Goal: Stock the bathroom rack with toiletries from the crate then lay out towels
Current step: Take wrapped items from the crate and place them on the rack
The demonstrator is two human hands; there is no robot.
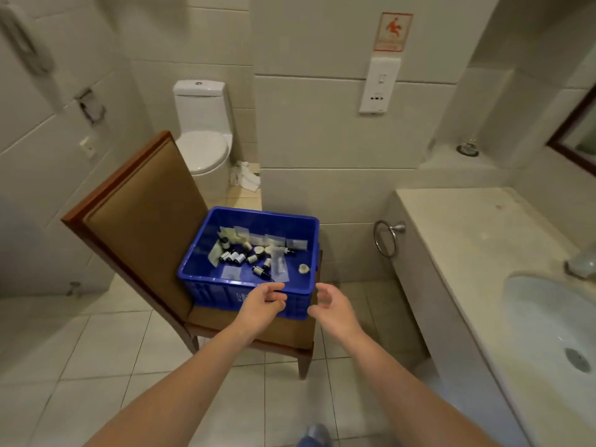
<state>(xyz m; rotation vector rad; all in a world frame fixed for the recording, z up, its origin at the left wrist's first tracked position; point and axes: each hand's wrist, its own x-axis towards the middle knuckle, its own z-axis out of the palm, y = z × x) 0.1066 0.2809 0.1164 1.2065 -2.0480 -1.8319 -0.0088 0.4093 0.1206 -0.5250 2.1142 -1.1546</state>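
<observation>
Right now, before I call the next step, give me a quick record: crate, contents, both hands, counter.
crate: blue, open top, on the chair seat
contents: small bottles and sachets, loose on the bottom
left hand: at the near rim, fingers loosely curled, holding nothing
right hand: by the near right corner, holding nothing
counter: to the right, with a sink
rack: not in view
</observation>
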